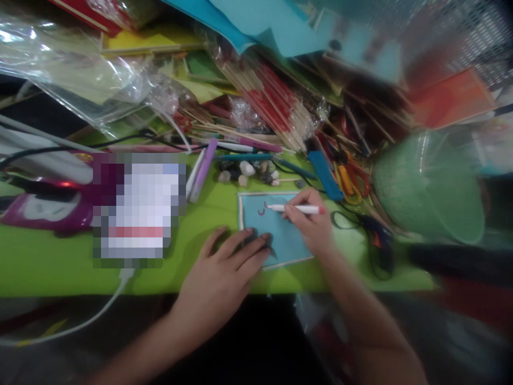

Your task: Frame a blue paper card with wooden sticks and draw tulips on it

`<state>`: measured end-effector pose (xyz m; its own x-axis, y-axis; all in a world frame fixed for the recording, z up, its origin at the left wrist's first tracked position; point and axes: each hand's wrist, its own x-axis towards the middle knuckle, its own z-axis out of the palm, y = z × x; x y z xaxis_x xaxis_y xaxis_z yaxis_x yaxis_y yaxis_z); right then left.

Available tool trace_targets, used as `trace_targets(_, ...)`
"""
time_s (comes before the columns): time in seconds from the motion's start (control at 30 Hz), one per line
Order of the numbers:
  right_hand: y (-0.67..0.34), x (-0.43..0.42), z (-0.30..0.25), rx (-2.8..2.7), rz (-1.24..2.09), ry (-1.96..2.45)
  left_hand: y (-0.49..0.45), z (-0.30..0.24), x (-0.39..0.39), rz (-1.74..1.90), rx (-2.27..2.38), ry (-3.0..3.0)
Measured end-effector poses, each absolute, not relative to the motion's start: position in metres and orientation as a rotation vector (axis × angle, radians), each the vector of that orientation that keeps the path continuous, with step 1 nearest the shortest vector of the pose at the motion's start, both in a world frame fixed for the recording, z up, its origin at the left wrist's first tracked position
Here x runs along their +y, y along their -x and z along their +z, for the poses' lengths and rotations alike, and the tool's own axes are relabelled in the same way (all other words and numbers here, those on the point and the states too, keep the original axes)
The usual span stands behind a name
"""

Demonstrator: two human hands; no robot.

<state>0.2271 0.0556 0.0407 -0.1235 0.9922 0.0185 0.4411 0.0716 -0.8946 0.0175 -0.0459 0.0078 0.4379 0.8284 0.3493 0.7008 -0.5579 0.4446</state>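
A small blue card (276,235) lies on the green table cover (48,262). My right hand (310,224) is closed round a white marker (294,208) whose tip rests near red marks at the card's top. My left hand (228,267) lies flat with its fingers spread, and the fingertips press on the card's lower left edge.
A pile of wooden sticks (264,107), coloured paper and clear plastic bags (80,80) fills the back. Pens (202,171), small stones (246,171), a blue cutter (324,174) and scissors (352,182) lie behind the card. A green bucket (428,187) stands right. A white cable (104,310) runs left.
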Motion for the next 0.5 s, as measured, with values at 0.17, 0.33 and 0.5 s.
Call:
trace_targets(0.17, -0.2273, 0.0554, 0.0404, -1.648, 1.001, 1.445, -0.0171, 0.0087, -0.0462, 0.778, 1.324, -2.454)
trace_targets(0.33, -0.2276, 0.0553, 0.0402, -1.634, 0.993, 1.438, -0.0169, 0.0080, -0.0457, 0.793, 1.323, -2.462)
trace_targets(0.5, -0.2282, 0.0558, 0.0389, -1.631, 0.964, 1.454, -0.0176, 0.0074, -0.0459, 0.787, 1.323, -2.453)
